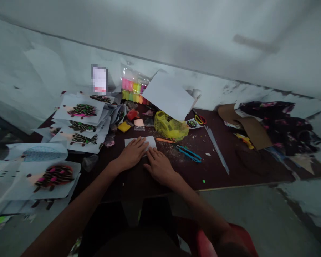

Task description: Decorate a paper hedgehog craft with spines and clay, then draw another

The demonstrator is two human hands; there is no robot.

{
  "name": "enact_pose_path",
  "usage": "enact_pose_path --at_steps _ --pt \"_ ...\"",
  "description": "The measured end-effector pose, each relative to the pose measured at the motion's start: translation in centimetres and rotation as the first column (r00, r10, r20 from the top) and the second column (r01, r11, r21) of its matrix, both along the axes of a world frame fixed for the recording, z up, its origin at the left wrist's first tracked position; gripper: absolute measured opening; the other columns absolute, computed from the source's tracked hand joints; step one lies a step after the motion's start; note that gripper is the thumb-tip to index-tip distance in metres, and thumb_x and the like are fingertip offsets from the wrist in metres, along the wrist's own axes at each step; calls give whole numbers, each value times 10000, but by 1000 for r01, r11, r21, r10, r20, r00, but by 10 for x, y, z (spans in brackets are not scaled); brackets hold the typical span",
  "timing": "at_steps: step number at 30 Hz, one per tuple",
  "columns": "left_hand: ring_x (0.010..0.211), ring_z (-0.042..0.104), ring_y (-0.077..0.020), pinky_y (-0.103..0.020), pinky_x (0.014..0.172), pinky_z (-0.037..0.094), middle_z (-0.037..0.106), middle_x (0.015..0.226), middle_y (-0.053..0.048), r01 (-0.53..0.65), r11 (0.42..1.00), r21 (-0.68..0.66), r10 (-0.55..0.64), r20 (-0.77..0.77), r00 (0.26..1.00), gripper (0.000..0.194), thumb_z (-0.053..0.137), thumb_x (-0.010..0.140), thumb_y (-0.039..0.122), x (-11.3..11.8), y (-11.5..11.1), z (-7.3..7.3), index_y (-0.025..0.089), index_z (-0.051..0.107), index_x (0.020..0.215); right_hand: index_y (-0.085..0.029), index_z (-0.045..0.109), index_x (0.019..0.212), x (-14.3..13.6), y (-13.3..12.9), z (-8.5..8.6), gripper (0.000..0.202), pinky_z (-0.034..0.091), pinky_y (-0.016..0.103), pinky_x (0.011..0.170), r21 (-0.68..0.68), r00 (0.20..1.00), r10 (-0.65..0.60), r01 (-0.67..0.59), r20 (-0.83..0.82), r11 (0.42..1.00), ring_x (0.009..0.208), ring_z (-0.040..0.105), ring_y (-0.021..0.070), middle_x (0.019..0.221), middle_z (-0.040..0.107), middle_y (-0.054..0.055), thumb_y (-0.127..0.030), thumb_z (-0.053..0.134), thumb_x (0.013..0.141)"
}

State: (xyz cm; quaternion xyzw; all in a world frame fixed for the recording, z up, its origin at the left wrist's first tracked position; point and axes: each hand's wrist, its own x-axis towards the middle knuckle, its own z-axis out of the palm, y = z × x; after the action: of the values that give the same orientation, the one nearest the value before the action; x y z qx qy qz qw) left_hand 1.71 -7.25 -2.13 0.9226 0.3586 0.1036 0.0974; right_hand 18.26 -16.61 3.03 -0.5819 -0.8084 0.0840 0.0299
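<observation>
A small white sheet of paper (128, 142) lies on the dark table in front of me. My left hand (132, 155) rests flat across its middle, fingers stretched toward the upper right. My right hand (159, 166) lies palm down at the sheet's lower right edge, its fingers extended and close to the left fingertips. Neither hand grips anything. Just right of the sheet are an orange-handled tool (164, 140) and a blue tool (189, 154), perhaps tweezers. A crumpled yellow plastic bag (171, 128) sits behind them.
Stacked hedgehog pictures (81, 110) fill the left side. Behind are bagged colored clay (133, 89), a yellow clay packet (124, 126) and a large white sheet (168, 94). Scissors (199, 118), clear sticks (216, 150), brown cardboard (254, 130) and dark floral cloth (280, 121) lie rightward.
</observation>
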Motion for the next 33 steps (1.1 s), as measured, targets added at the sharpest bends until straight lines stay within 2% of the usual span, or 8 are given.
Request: enact_pose_path --at_steps 3,5,9,13,16,21,26,33 --pt "1535 277 -279 -487 1240 254 366 1625 -147 8 1000 6 -8 -11 1000 543 293 1049 334 -2 -2 0 117 423 1530 -88 594 1374 4 9 8 436 347 475 1201 59 997 -34 38 -63 998 1404 503 286 1477 551 212 -306 391 1055" --pt "1539 266 -273 -472 1245 244 363 1625 -144 21 1000 6 -21 -23 1000 563 292 1047 357 -3 -1 2 104 409 1536 -59 520 1444 6 21 8 483 321 459 1223 114 991 -45 60 -126 992 1457 435 272 1532 485 225 -306 363 1060" --pt "1539 272 -232 -433 1248 233 373 1628 -104 105 994 -3 -105 -41 994 544 300 1035 331 -6 2 3 154 413 1536 -46 371 1548 7 38 -6 627 292 456 1245 65 975 34 -20 -219 998 1531 305 265 1616 353 219 -437 363 1058" --pt "1547 249 -239 -475 1262 160 375 1630 -104 148 989 17 -147 -78 986 562 357 999 301 -10 1 7 173 393 1545 -21 268 1584 7 36 -21 731 249 470 1261 -7 984 27 -29 -175 1000 1564 208 271 1660 236 221 -507 362 1047" --pt "1557 207 -300 -560 1250 114 336 1644 -129 42 999 18 -40 -106 994 579 375 995 350 -13 -3 12 168 401 1544 -33 250 1593 6 31 -24 756 226 469 1269 -15 993 19 -21 -114 1000 1573 170 265 1669 214 209 -531 374 1038" --pt "1552 225 -295 -540 1253 125 273 1659 -161 -155 988 -16 152 -115 982 621 279 1023 373 -18 -10 19 85 342 1570 -36 297 1579 8 28 -22 766 235 472 1266 -16 998 47 -48 -36 999 1573 163 283 1661 233 212 -558 395 1026" --pt "1553 213 -323 -578 1246 118 278 1655 -166 -177 984 -24 173 -107 979 682 349 997 465 -23 -12 20 96 347 1570 -38 308 1574 14 23 -20 775 244 489 1259 -9 997 77 -77 -18 997 1567 187 290 1650 256 217 -569 410 1019" --pt "1559 192 -314 -561 1250 111 260 1663 -161 -178 984 -23 174 -127 977 677 355 1002 463 -20 -13 23 104 344 1576 0 336 1553 -1 22 -7 733 233 464 1266 -44 998 62 -63 -10 997 1558 217 293 1644 258 229 -522 388 1040"
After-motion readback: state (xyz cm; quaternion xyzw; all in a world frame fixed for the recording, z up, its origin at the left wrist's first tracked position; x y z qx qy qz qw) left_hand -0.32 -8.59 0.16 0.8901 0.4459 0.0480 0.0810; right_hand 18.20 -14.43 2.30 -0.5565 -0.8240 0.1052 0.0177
